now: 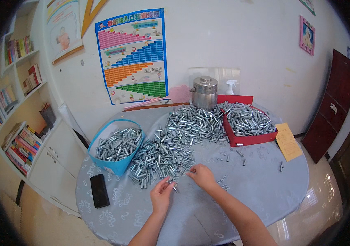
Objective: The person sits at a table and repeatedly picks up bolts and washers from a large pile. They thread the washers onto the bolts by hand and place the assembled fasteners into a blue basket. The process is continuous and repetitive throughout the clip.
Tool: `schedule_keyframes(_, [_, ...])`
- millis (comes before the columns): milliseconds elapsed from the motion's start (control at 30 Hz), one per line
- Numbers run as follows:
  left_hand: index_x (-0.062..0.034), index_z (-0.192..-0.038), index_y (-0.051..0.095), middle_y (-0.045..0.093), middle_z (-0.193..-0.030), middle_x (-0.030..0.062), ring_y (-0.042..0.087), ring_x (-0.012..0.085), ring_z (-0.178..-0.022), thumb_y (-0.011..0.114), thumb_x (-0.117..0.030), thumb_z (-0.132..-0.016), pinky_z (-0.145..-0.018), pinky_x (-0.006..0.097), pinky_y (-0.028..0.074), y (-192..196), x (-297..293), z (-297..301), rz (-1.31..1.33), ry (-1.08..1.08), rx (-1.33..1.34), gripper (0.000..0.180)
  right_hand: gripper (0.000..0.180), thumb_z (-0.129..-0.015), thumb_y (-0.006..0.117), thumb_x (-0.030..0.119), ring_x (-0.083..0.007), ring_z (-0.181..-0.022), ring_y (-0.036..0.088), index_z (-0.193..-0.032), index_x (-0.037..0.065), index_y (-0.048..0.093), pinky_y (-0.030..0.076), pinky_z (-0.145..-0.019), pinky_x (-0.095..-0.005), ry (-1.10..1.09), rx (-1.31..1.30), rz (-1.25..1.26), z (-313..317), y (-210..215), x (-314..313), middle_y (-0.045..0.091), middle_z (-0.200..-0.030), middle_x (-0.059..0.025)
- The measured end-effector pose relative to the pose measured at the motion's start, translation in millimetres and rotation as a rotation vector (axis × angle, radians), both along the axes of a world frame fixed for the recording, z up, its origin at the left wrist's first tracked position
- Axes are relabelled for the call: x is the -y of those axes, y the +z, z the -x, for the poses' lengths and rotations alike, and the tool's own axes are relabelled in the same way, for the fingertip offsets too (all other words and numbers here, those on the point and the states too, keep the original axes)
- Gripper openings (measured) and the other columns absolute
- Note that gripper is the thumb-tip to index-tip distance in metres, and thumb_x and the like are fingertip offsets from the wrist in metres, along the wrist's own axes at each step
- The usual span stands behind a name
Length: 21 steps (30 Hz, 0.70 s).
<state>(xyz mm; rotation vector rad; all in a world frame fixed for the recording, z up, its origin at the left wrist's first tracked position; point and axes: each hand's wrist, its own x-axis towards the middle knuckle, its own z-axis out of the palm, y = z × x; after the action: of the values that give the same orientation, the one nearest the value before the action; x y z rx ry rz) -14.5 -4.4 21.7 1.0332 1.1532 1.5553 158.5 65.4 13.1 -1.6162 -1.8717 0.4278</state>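
Note:
My left hand (161,197) is near the front of the table, its thumb and fingers closed on a small silver metal anchor bolt (176,190) that points away to the right. Just right of it and a little farther off, my right hand (203,176) is pinched closed at the edge of the loose parts. What its fingertips hold, if anything, is too small to make out. Beyond both hands spreads a big heap of silver anchor bolts (162,153). Several small nuts (223,180) lie scattered beside my right wrist.
A light-blue box (117,166) of metal pieces stands left; a red box (248,140) of them stands right. A black phone (99,190) lies front left. At the back are a steel pot (205,93) and a spray bottle (231,87). Yellow paper (288,141) lies right.

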Motion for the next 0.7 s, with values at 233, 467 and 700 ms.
schedule_keyframes(233, [0.0016, -0.097, 0.06, 0.063, -0.08, 0.0074, 0.058, 0.0094, -0.068, 0.064, -0.001, -0.076, -0.06, 0.019, 0.046, 2.5, -5.8, 11.7, 0.041, 0.082, 0.176, 0.022, 0.022, -0.068, 0.07, 0.024, -0.0276, -0.073, 0.059, -0.078, 0.005, 0.063, 0.046, -0.066, -0.0344, 0.006, -0.002, 0.042, 2.3, -1.9, -8.1, 0.061, -0.08, -0.0119])
schedule_keyframes(467, [0.0053, -0.092, 0.055, 0.062, -0.085, 0.0143, 0.061, 0.0164, -0.069, 0.06, 0.001, -0.078, -0.063, 0.026, 0.053, 4.4, -3.4, 8.4, 0.159, 0.066, 0.386, 0.016, 0.019, -0.072, 0.07, 0.02, -0.0122, -0.062, 0.055, -0.078, 0.005, 0.06, 0.044, -0.059, -0.0241, 0.168, -0.563, 0.221, 1.9, -9.8, 18.3, 0.061, -0.071, -0.0018])
schedule_keyframes(700, [0.0023, -0.094, 0.054, 0.06, -0.089, 0.0123, 0.06, 0.0176, -0.076, 0.059, -0.005, -0.08, -0.068, 0.026, 0.052, -5.7, 3.0, -0.9, 0.311, -0.106, 0.479, 0.017, 0.013, -0.077, 0.065, 0.008, -0.0064, -0.073, 0.056, -0.088, 0.003, 0.059, 0.044, -0.067, -0.019, 0.298, -0.912, 0.427, -2.6, 10.3, 54.1, 0.061, -0.08, 0.0002])
